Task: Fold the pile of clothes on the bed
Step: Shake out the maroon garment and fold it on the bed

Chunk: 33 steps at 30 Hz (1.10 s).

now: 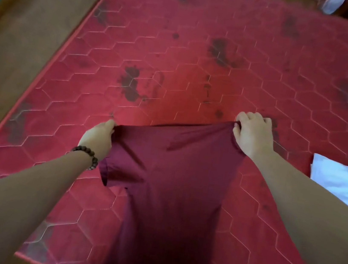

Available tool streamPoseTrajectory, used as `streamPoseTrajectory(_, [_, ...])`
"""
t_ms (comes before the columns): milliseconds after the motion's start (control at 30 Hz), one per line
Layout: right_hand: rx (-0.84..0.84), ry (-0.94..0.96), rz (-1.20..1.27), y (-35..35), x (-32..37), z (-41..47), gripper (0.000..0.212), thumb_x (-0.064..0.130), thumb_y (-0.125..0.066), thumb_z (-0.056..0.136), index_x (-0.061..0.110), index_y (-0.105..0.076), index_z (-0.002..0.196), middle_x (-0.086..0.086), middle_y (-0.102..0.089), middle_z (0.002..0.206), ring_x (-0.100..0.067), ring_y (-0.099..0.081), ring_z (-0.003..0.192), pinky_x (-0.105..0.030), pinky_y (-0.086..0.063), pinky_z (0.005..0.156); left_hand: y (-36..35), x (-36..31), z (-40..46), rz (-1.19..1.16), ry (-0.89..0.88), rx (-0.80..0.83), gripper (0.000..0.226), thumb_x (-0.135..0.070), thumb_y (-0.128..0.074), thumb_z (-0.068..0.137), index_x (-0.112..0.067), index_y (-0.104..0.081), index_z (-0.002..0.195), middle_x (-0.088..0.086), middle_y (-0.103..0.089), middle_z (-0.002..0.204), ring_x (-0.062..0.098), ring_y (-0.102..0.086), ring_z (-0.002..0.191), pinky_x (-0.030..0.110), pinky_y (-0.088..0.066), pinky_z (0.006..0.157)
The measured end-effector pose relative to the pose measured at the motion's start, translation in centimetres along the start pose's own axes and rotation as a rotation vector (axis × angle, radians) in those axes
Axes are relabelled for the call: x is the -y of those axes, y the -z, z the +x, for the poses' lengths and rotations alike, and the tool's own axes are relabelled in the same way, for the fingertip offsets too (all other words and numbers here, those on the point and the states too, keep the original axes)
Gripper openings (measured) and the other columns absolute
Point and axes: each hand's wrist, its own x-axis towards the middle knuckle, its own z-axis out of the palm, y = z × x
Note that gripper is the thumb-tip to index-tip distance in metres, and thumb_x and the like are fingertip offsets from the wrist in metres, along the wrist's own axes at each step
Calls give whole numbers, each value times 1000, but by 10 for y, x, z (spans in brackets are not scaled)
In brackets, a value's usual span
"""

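Item: maroon shirt point(175, 177), held over the red mattress point(200, 68). Our left hand point(97, 136) and right hand point(253, 134) each pinched a top corner. White cloth point(345, 178) lay right of the shirt.

Both forearms bare to the frame's lower edge; no sleeves visible. Left wrist carries a bracelet point(86, 156) of round dark-brown beads, wood-like, single strand, sitting just behind the left hand point(97, 136). Right hand point(253, 135) and wrist: no rings, watch or band seen.
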Motion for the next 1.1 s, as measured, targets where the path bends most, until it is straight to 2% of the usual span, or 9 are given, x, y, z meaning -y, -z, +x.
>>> streamPoseTrajectory(300, [135,61,-31,-125,27,73,16,18,-52,92,10,-62,100,-8,-65,91,-30,-55,94,-46,-36,90,-83,59,78,-2,18,83,25,-4,-43,92,-7,-54,114,19,-63,99,38,-59,90,44,-46,78])
streamPoseTrajectory(367, [232,43,-42,-147,29,72,25,22,-52,92,11,-61,113,-9,-61,107,-30,-52,108,-49,-30,103,-99,65,81,95,36,147,23,-10,-46,90,-11,-53,112,13,-61,106,35,-57,96,44,-45,84])
streamPoseTrajectory(467, [153,87,26,-164,33,75,33,26,-58,90,7,-63,116,-16,-58,118,-35,-49,119,-54,-19,114,-114,51,89,284,-35,70,34,-34,-52,84,-13,-53,110,6,-57,107,28,-53,103,43,-38,92])
streamPoseTrajectory(533, [87,185,76,-165,41,81,38,33,-57,91,7,-64,117,-16,-58,119,-36,-52,117,-53,-25,113,-119,25,97,301,-158,23,45,-46,-45,83,-13,-54,112,5,-56,109,27,-52,105,43,-37,93])
streamPoseTrajectory(633, [211,332,73,-164,55,88,52,53,-43,89,12,-60,117,-9,-58,114,-31,-53,107,-46,-40,98,-135,-20,116,204,-242,65,49,-53,-43,89,-13,-50,116,6,-53,114,27,-50,107,40,-40,92])
streamPoseTrajectory(700, [294,325,28,-164,54,94,58,62,-43,84,15,-56,114,-4,-57,109,-26,-50,105,-41,-38,93,-144,-48,128,114,-240,121,51,-58,-42,90,-14,-48,115,5,-54,113,26,-53,106,40,-41,93])
streamPoseTrajectory(800, [358,327,-42,-165,40,103,55,64,-49,82,15,-57,106,-2,-53,106,-24,-45,105,-37,-32,90,-154,-73,135,116,-297,196,49,-59,-39,93,-15,-49,110,3,-59,106,26,-58,98,37,-41,88])
streamPoseTrajectory(933, [353,346,46,-172,28,107,50,64,-40,83,16,-51,86,2,-50,82,-21,-45,86,-34,-33,86,-159,-71,137,69,-356,74,33,-46,-36,98,-15,-48,97,4,-59,94,28,-59,88,37,-44,73])
streamPoseTrajectory(1100, [240,277,7,-174,37,131,55,63,-46,83,10,-55,91,-4,-58,74,-25,-53,77,-38,-35,90,-157,-69,164,103,-330,18,36,-45,-33,100,-11,-45,98,8,-63,85,34,-60,79,37,-41,61])
